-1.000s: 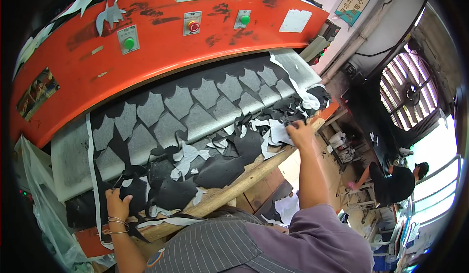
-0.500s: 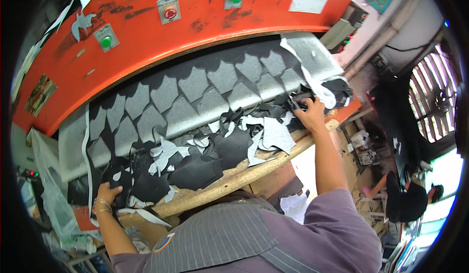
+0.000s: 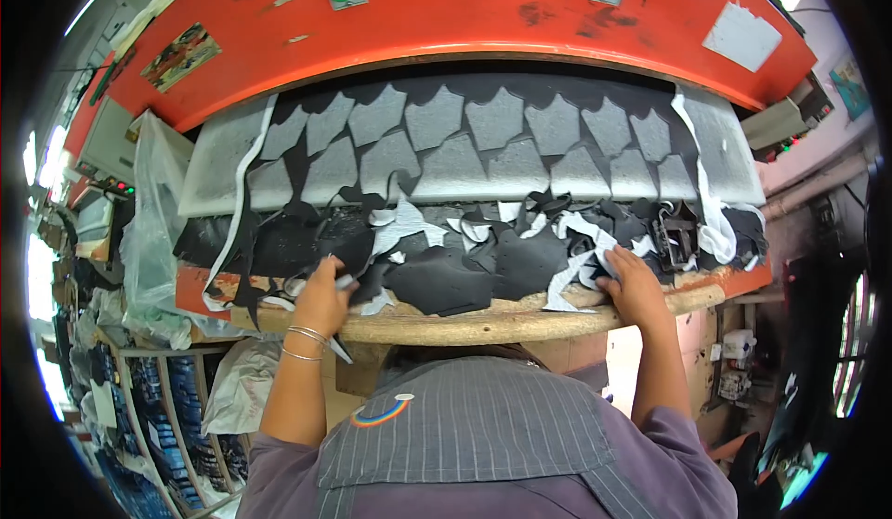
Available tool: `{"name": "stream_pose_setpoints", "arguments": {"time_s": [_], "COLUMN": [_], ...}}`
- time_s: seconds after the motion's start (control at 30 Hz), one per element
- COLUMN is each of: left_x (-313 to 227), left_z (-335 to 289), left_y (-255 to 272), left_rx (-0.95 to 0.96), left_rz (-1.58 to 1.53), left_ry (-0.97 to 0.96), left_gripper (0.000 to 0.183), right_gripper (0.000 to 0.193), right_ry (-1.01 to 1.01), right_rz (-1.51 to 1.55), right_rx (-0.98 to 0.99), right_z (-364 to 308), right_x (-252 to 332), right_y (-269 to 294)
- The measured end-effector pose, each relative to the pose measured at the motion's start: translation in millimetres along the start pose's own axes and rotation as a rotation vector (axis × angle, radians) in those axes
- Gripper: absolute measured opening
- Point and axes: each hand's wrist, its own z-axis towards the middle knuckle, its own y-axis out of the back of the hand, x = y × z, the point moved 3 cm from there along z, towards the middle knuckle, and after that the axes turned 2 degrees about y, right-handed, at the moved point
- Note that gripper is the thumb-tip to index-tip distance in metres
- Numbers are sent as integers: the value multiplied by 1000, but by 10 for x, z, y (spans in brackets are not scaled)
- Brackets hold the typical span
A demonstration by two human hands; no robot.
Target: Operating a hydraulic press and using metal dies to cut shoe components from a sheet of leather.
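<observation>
A: Left hand (image 3: 322,301)?
B: Noted at the front wooden bar (image 3: 483,331), beside a black scrap (image 3: 321,236). Fingers were partly curled; could not tell whether they pinched anything.
A: Right hand (image 3: 637,289)?
B: Its fingertips were at the near end of a white scrap (image 3: 591,229). Could not tell whether thumb and fingers gripped it.
A: Position of the scraps?
B: Both lay in the loose heap between bar and pale board (image 3: 228,177). A dark metal frame (image 3: 677,238) lay just right of the right hand. Beyond stood the orange machine (image 3: 418,31).
</observation>
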Motion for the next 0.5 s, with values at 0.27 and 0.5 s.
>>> {"name": "stream_pose_setpoints", "arguments": {"time_s": [0.27,0.5], "left_x": [193,206], "left_z": [69,273], "left_y": [-51,689], "left_rx": [263,56], "left_rz": [89,-107], "left_ry": [-38,36], "left_gripper": [67,26], "right_gripper": [23,47], "right_ry": [-112,-286], "right_rz": [702,676], "right_rx": [-341,147], "right_z": [-98,356], "right_x": [36,832], "right_y": [456,-281]}}
